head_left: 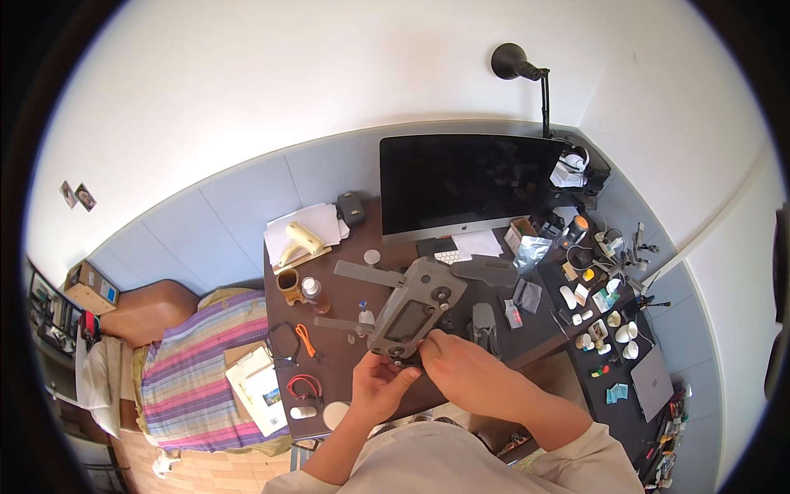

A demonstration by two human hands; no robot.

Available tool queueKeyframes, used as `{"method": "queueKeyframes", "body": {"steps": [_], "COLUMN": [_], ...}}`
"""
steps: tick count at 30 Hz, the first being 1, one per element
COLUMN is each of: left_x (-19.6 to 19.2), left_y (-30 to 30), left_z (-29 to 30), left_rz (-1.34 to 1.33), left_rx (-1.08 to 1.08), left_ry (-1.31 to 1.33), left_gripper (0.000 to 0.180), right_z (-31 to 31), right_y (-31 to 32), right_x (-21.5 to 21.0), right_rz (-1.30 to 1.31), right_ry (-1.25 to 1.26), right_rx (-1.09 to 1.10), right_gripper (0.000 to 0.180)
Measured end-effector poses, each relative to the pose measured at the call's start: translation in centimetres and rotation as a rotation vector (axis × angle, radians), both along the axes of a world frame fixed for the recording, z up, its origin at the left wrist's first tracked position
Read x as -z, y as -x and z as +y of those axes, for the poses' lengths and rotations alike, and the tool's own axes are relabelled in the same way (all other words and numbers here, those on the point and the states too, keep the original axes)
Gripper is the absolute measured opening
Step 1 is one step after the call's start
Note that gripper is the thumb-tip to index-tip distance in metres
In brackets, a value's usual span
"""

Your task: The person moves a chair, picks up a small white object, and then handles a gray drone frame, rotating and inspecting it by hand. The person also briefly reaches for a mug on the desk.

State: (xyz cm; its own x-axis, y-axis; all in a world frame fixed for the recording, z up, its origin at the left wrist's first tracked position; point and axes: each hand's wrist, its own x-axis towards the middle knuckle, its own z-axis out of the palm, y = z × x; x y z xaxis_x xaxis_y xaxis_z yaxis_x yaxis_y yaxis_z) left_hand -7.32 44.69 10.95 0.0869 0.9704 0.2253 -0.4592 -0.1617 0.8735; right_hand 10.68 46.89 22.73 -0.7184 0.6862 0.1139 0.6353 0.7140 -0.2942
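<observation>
A grey drone remote controller [421,302] is held up over the desk, tilted, with its small screen, two sticks and unfolded arms and antennas showing. My left hand [383,385] is closed on its lower left end, thumb along the bottom edge. My right hand [461,369] is closed at the controller's lower edge, close to the left fingertips. A small dark part shows between the hands, too hidden to make out. A folded grey drone [484,323] lies on the desk just beyond my right hand.
A large black monitor [473,185] stands at the back, a desk lamp [512,62] above it. On the left are a bottle [314,295], a brown mug [290,285] and a red cable [305,385]. Many small items and a laptop [651,384] fill the right side.
</observation>
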Motion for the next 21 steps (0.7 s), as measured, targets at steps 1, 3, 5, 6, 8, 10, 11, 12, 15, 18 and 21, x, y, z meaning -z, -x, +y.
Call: {"method": "queueKeyframes", "body": {"steps": [1, 3, 5, 6, 8, 10, 11, 12, 15, 18, 21], "left_x": [0.1, 0.5, 0.9, 0.6, -0.4, -0.5, -0.7, -0.8, -1.6, -3.2, -5.3], "left_y": [0.0, 0.3, 0.9, 1.3, 2.2, 3.7, 4.2, 4.8, 6.0, 7.0, 7.9], "left_z": [0.1, 0.2, 0.3, 0.3, 0.3, 0.8, 0.9, 1.0, 1.9, 3.1, 4.3], "left_rz": [0.004, 0.024, 0.053, 0.039, 0.014, 0.108, 0.152, 0.169, 0.235, 0.321, 0.406], "left_rx": [0.002, 0.017, 0.036, 0.048, 0.061, 0.130, 0.179, 0.189, 0.258, 0.387, 0.495], "left_ry": [0.003, 0.012, 0.020, 0.029, 0.046, 0.088, 0.111, 0.108, 0.110, 0.114, 0.136], "left_gripper": [0.044, 0.042, 0.041, 0.040, 0.038, 0.039, 0.040, 0.038, 0.034, 0.034, 0.034], "right_z": [0.1, 0.5, 0.3, -0.1, -0.7, -1.1, -0.7, 0.6, 4.9, 8.0, 7.7], "right_y": [-0.1, -0.2, -0.4, -0.8, -2.1, -4.7, -6.0, -7.4, -8.5, -8.1, -7.0], "right_x": [0.1, 1.5, 1.5, 0.8, -1.2, -3.3, -3.3, -3.5, -4.6, -2.4, -0.5], "right_rz": [0.012, 0.044, 0.140, 0.221, 0.364, 0.486, 0.705, 0.834, 0.749, 0.719, 0.724], "right_ry": [0.014, 0.100, 0.156, 0.173, 0.214, 0.076, -0.083, -0.036, 0.252, 0.855, 0.915], "right_rx": [-0.001, 0.078, 0.129, 0.135, 0.213, 0.387, 0.446, 0.474, 0.323, 0.110, 0.031], "right_gripper": [0.031, 0.025, 0.022, 0.022, 0.022, 0.025, 0.024, 0.025, 0.053, 0.073, 0.065]}}
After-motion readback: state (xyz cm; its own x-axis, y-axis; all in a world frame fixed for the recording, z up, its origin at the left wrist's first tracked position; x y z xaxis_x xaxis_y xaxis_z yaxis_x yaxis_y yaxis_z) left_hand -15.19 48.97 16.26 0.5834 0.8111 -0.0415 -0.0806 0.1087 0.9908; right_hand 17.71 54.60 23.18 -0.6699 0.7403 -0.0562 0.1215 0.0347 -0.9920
